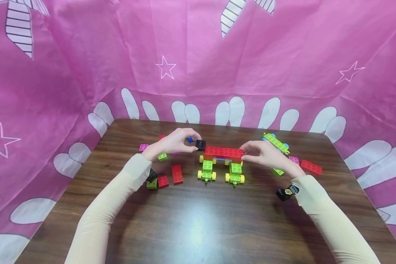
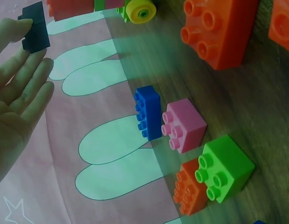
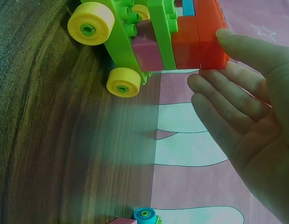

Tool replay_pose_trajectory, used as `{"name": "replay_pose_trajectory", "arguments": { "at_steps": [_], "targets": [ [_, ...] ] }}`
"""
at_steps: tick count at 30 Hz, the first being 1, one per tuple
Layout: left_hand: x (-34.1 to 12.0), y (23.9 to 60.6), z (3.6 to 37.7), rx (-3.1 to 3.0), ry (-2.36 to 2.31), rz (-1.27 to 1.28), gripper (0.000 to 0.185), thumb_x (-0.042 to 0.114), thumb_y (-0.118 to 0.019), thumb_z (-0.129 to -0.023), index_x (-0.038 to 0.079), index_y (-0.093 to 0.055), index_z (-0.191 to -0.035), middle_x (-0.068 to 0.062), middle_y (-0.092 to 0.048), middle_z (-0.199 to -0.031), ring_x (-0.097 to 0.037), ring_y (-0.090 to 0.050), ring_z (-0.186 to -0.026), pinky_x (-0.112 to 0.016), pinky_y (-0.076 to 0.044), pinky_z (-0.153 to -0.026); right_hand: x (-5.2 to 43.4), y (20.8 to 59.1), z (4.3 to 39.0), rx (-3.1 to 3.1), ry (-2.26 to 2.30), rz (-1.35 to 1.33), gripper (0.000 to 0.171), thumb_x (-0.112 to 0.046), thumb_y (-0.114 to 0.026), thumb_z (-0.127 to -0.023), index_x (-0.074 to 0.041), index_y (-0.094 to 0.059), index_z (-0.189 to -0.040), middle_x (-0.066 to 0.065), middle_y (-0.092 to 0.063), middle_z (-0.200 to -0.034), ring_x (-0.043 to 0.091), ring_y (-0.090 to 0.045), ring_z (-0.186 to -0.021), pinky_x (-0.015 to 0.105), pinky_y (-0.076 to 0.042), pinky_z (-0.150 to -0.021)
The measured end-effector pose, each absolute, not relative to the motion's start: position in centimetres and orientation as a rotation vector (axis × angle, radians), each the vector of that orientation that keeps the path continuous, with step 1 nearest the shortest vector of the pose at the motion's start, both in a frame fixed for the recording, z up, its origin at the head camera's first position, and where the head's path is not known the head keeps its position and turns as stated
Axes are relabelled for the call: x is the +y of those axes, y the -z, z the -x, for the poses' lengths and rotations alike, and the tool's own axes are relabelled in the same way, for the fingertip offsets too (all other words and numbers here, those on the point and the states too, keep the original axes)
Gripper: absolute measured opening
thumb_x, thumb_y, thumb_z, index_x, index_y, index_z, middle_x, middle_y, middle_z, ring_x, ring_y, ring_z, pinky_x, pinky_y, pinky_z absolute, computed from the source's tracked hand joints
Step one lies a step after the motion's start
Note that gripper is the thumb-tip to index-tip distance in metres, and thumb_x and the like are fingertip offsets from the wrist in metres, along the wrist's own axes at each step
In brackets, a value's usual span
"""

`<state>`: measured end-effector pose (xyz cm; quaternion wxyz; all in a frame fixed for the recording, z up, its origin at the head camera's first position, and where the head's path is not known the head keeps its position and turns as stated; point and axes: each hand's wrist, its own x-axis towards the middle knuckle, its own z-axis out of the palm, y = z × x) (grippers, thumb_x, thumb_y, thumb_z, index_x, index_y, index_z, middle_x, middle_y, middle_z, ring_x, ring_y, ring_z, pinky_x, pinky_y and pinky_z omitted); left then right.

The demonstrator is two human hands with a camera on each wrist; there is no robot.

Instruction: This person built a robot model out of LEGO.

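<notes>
My left hand [image 1: 179,141] pinches a small black brick [image 1: 200,145] between thumb and fingers, beside the left end of a long red brick [image 1: 223,152]. That red brick tops a build with green wheeled bases [image 1: 207,168] and yellow wheels [image 3: 91,23]. With thumb and fingertips, my right hand [image 1: 265,156] holds the red brick's right end. In the right wrist view, a pink brick [image 3: 147,46] sits between green parts of the build. The left wrist view shows the black brick [image 2: 37,27] in the fingers, and whether it touches the red one cannot be told.
Loose bricks lie at the left, among them a red brick [image 1: 177,174], a blue brick [image 2: 149,113] and a green brick [image 2: 226,170]. To the right are a green base with blue wheels [image 1: 275,143] and another red brick [image 1: 311,167]. A pink curtain [image 1: 204,66] hangs behind the table.
</notes>
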<state>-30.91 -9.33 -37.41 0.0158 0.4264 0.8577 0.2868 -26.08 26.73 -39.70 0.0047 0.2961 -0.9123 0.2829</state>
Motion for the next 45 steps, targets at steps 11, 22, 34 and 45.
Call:
{"name": "replay_pose_trajectory", "arguments": {
  "at_steps": [11,22,34,45],
  "targets": [
    [-8.99,37.8,30.84,2.622,-0.912,-1.292,0.034,0.019,-0.073,-0.086,0.006,-0.068,-0.117,-0.008,-0.07,-0.113,-0.026,-0.066,-0.108,-0.038,-0.055,-0.096,26.79,39.87,26.21,-2.856,-0.894,-0.933,0.029,-0.031,-0.077,-0.086,-0.019,-0.069,-0.111,-0.004,-0.075,-0.103,0.013,-0.071,-0.097,0.036,-0.061,-0.082],
    [-8.52,37.7,30.81,2.629,-0.874,-1.304,0.034,0.02,-0.073,-0.085,0.006,-0.069,-0.116,-0.009,-0.07,-0.111,-0.029,-0.068,-0.105,-0.038,-0.056,-0.093,26.81,39.79,26.24,-2.866,-0.875,-0.92,0.028,-0.031,-0.077,-0.087,-0.019,-0.069,-0.111,-0.004,-0.075,-0.103,0.013,-0.071,-0.098,0.032,-0.06,-0.082],
    [-8.4,37.64,30.72,2.627,-0.858,-1.282,0.035,0.021,-0.072,-0.085,0.008,-0.069,-0.117,-0.007,-0.07,-0.113,-0.025,-0.067,-0.104,-0.039,-0.055,-0.091,26.57,39.55,26.17,-2.866,-0.873,-0.928,0.028,-0.03,-0.077,-0.087,-0.019,-0.069,-0.111,-0.004,-0.075,-0.103,0.013,-0.071,-0.097,0.029,-0.059,-0.08],
    [-8.4,37.96,30.36,2.624,-0.871,-1.303,0.037,0.019,-0.07,-0.086,0.009,-0.067,-0.122,-0.005,-0.066,-0.113,-0.022,-0.061,-0.103,-0.04,-0.053,-0.093,26.49,39.57,26.06,-2.879,-0.881,-0.911,0.028,-0.03,-0.077,-0.086,-0.018,-0.069,-0.111,-0.004,-0.075,-0.102,0.013,-0.071,-0.097,0.03,-0.059,-0.082]
  ]
}}
